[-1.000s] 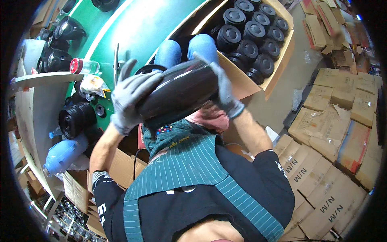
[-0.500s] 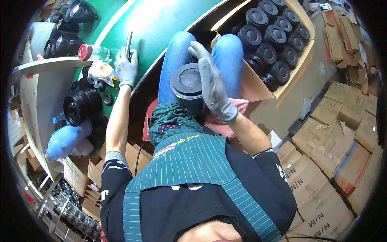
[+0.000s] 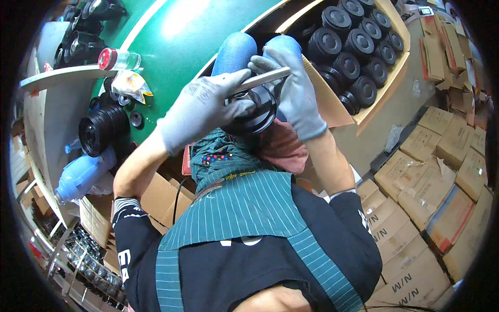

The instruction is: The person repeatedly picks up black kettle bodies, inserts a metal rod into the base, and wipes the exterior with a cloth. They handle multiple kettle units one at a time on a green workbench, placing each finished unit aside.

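Note:
My left hand [image 3: 200,109], in a grey work glove, is closed round a silver metal bar [image 3: 265,78] above my lap. The bar's far end reaches across to my right hand [image 3: 302,93], also gloved, whose fingers are stretched out and apart. Below the bar, a round black plastic part [image 3: 260,122] with a wide rim sits tilted between my thighs. The left hand's fingers come down against its upper side and hide much of it. My right palm faces its right side; whether they touch I cannot tell. A pink cloth [image 3: 285,148] lies by the part.
At the right stands an open carton [image 3: 397,70] of round black parts. The green table [image 3: 176,47] bears a red-lidded jar [image 3: 118,60], a plastic bag [image 3: 130,87] and stacked black rings [image 3: 101,132]. A blue bottle-like object [image 3: 83,177] is at left; cartons [image 3: 410,182] are stacked right.
My left hand has brought the metal bar from the green table to my lap. The black part, earlier flat with its disc up, is now tilted. My right hand has shifted slightly right.

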### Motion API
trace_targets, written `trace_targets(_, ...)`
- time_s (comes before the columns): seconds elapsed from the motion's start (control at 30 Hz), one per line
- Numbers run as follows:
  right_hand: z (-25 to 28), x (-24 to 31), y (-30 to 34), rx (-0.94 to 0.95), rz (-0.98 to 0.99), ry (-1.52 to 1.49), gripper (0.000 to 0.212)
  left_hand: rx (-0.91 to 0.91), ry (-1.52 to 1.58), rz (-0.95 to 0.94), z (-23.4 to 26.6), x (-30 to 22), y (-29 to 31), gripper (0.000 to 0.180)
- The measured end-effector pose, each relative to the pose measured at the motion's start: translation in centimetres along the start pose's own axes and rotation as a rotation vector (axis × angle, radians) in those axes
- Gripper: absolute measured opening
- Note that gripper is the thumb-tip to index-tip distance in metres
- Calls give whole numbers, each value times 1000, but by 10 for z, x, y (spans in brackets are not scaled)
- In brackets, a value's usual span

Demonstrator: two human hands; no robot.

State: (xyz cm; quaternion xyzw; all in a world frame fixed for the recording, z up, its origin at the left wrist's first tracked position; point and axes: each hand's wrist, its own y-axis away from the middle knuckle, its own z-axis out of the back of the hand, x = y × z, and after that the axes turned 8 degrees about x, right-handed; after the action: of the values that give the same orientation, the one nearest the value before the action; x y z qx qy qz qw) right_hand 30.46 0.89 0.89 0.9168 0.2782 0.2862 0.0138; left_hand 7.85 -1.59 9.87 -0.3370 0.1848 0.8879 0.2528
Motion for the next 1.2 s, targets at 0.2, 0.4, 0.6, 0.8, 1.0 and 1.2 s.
trace_targets(0.2,23,-18,-67,344,38,653,40,-79,-420,182,-35,-54,8,92)
trace_targets(0.4,38,-42,-96,613,117,846,38,-249,-238,172,-54,-78,5,89)
trace_targets(0.6,18,-13,-28,276,-78,194,41,-503,-108,160,-43,-24,27,75)
trace_targets(0.8,34,-8,35,497,284,266,38,-481,349,-56,-24,24,10,72)
trace_targets(1.0,6,18,46,624,238,553,29,-251,599,17,-20,40,-10,85)
trace_targets(1.2,-41,41,42,1017,378,1396,19,-148,649,-186,-18,72,-43,67)
